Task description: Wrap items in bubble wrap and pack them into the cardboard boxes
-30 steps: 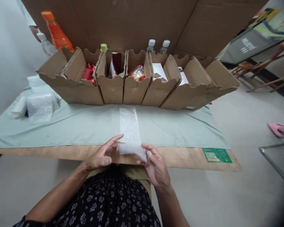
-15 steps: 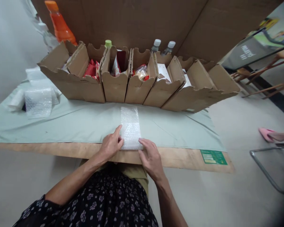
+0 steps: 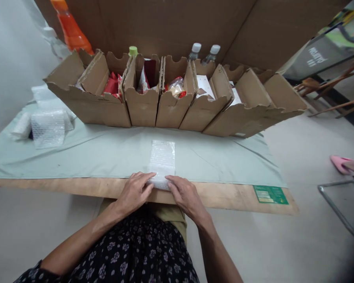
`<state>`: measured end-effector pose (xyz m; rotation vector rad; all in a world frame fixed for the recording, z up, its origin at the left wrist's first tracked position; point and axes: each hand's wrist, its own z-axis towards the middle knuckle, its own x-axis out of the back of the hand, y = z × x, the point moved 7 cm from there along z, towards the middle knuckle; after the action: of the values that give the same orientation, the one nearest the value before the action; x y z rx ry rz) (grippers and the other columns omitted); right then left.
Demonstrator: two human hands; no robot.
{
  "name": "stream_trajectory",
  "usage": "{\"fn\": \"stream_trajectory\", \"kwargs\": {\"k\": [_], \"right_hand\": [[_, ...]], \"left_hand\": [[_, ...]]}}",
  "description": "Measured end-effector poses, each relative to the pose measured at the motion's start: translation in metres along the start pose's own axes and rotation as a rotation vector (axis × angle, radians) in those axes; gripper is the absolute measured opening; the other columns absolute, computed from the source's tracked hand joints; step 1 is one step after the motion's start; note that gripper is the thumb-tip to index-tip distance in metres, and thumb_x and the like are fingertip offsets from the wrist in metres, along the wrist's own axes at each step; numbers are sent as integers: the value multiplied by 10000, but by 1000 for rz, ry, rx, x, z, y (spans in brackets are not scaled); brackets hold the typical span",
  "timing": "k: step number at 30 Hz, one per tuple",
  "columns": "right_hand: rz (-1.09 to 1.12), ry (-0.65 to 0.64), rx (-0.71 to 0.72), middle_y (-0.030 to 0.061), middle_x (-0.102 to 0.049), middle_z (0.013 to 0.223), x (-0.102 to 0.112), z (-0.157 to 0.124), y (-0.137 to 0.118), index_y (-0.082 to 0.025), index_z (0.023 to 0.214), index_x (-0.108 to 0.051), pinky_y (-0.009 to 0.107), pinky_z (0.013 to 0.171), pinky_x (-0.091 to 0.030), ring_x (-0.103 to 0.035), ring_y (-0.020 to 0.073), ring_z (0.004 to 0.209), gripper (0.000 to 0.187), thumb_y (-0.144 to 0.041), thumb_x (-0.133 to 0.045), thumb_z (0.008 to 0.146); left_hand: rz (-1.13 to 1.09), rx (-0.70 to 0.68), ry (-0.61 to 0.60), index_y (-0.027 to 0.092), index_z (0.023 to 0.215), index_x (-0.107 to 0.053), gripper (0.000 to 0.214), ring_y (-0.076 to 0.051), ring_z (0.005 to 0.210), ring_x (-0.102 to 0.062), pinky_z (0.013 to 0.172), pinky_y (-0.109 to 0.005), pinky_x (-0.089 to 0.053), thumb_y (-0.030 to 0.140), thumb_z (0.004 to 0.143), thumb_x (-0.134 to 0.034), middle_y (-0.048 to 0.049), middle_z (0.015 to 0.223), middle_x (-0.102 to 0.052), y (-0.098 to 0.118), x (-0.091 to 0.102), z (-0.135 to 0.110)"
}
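Observation:
A narrow strip of bubble wrap [image 3: 162, 158] lies lengthwise on the pale green cloth [image 3: 106, 153], its near end rolled or folded at the table's front edge. My left hand [image 3: 135, 191] rests on the left of that near end, fingers curled onto it. My right hand [image 3: 184, 193] presses the right side of the same end, fingers bent over the wrap. Both hands grip the rolled end together. What lies inside the roll, if anything, is hidden.
A row of open cardboard bins [image 3: 144, 98] with red packets, snacks and white cards stands behind the strip. Bottles, one orange [image 3: 70, 31], stand behind them against a cardboard wall. More bubble wrap [image 3: 47, 125] lies at the far left. A green sticker [image 3: 270, 193] marks the wooden edge.
The near end of the strip, lifted off the edge a second ago, was laid down and is now rolled up farther; the flat part is shorter and both hands sit closer together.

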<state>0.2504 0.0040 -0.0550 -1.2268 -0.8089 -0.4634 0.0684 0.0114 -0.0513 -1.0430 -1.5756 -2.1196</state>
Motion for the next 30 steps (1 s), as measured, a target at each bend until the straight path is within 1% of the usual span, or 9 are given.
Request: {"fn": "stream_trajectory", "kwargs": {"k": [3, 6, 10, 13, 16, 19, 22, 25, 30], "right_hand": [[-7, 202, 5, 105, -773, 1182, 14, 0, -2, -213, 1260, -703, 427, 914, -584, -730, 263, 1065, 296, -302, -537, 1031], [-117, 393, 107, 113, -759, 1168, 26, -12, -12, -224, 1237, -698, 442, 933, -555, -701, 272, 1097, 256, -277, -602, 1006], [-232, 239, 256, 102, -749, 1259, 9, -16, -23, -218, 1236, -690, 476, 967, -514, -647, 308, 1225, 265, -218, -631, 977], [-234, 167, 270, 86, -770, 1226, -1, -11, -20, -211, 1210, -704, 478, 977, -500, -633, 309, 1265, 247, -169, -589, 996], [-133, 141, 217, 75, -790, 1123, 0, -4, -12, -230, 1203, -713, 456, 963, -513, -683, 267, 1157, 242, -196, -543, 1034], [-24, 87, 150, 57, -793, 1075, 2, 2, -5, -240, 1200, -712, 432, 918, -536, -713, 231, 1006, 234, -249, -534, 1049], [-59, 197, 87, 82, -778, 1128, 12, 4, -2, -228, 1220, -702, 438, 917, -533, -693, 251, 1054, 242, -288, -546, 1045], [-183, 323, 140, 110, -749, 1219, 18, 2, -10, -223, 1230, -693, 459, 985, -496, -646, 279, 1189, 241, -290, -572, 1033], [-299, 132, 194, 118, -709, 1358, -5, 15, -7, -199, 1294, -669, 506, 1045, -454, -566, 337, 1349, 324, -215, -642, 972]], "left_hand": [[-20, 101, 18, 186, 1259, -700, 348, -229, 942, -722, 919, -405, -593, 193, 942, -555, -93, 1094, -788, -12, -4, 11], [-16, 116, 18, 182, 1250, -706, 357, -223, 924, -726, 914, -392, -599, 185, 919, -572, -92, 1105, -787, -19, -8, 21], [-13, 104, 20, 145, 1258, -696, 362, -246, 955, -718, 944, -433, -590, 186, 926, -560, -122, 1099, -773, -19, -11, 22], [20, 50, 65, 120, 1309, -660, 390, -293, 1100, -680, 994, -483, -561, 226, 942, -579, -171, 1203, -719, -11, -4, 13], [80, -124, 106, 155, 1353, -624, 449, -338, 1285, -577, 1071, -538, -500, 270, 920, -663, -184, 1385, -629, 4, 6, 0], [80, -221, 63, 197, 1291, -645, 335, -285, 1204, -616, 1038, -499, -500, 196, 958, -611, -117, 1265, -709, 9, 7, -3], [102, -123, 38, 193, 1202, -689, 267, -241, 997, -666, 919, -437, -525, 144, 971, -566, -72, 1049, -764, -4, 2, 14], [155, -1, 54, 184, 1172, -716, 273, -262, 967, -658, 891, -442, -521, 153, 916, -628, -86, 1030, -760, -18, -3, 38], [157, 57, 127, 176, 1200, -704, 292, -281, 1033, -633, 952, -475, -506, 220, 923, -626, -113, 1084, -722, -24, 1, 50]]}}
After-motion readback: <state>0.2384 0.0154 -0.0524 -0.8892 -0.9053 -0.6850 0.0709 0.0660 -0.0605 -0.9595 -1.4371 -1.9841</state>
